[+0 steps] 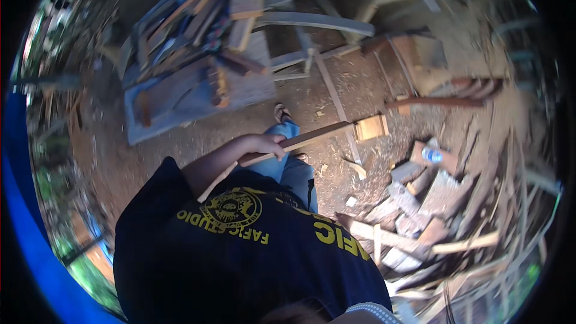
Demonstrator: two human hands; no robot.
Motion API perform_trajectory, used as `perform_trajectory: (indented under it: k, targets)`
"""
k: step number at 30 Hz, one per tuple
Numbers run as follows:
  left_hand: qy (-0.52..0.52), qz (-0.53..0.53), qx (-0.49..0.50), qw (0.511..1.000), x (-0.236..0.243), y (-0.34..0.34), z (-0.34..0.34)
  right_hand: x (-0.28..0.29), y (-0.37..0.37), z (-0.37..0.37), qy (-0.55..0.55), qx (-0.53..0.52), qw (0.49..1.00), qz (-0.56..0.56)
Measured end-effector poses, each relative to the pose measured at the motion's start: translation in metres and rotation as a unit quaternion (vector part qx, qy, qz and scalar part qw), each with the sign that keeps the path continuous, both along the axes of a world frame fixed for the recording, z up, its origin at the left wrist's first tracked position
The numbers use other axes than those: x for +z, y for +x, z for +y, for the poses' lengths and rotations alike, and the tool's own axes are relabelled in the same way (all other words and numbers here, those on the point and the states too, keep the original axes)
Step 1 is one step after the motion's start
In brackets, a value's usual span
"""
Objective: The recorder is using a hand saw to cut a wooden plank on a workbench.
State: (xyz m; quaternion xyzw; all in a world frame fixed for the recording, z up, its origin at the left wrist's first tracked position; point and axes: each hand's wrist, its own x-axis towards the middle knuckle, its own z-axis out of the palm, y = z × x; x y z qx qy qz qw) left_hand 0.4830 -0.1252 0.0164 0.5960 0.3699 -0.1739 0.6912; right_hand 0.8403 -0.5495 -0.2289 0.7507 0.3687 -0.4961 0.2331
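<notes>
Head view: my left hand (265, 144) was closed around a long wooden plank (318, 136) near the middle of the frame, which slanted up to the right towards a pale wooden block (372, 128). I could not make out my right hand, so I could not tell its state. A blue-grey panel (180, 121) lay at upper left, a pale stick (468, 243) at lower right.

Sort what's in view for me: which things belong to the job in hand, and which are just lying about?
In use, judging by the grip:
left hand, closed on a long wooden piece
pale block at the piece's far end; joined or not, unclear

Lying about:
timber pile, upper left
bluish panel, near the pile
scattered wood pieces, lower right
</notes>
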Motion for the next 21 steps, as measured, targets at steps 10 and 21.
perform_trajectory:
  k: [10,21]
  targets:
    - [0.180,0.134,0.289,0.931,0.149,-0.226,-0.045,0.032,-0.064,0.362,0.366,-0.067,0.923,0.100]
    - [0.189,0.188,0.627,0.732,0.086,-0.351,-0.016,0.153,-0.316,0.651,0.512,0.160,0.831,0.147]
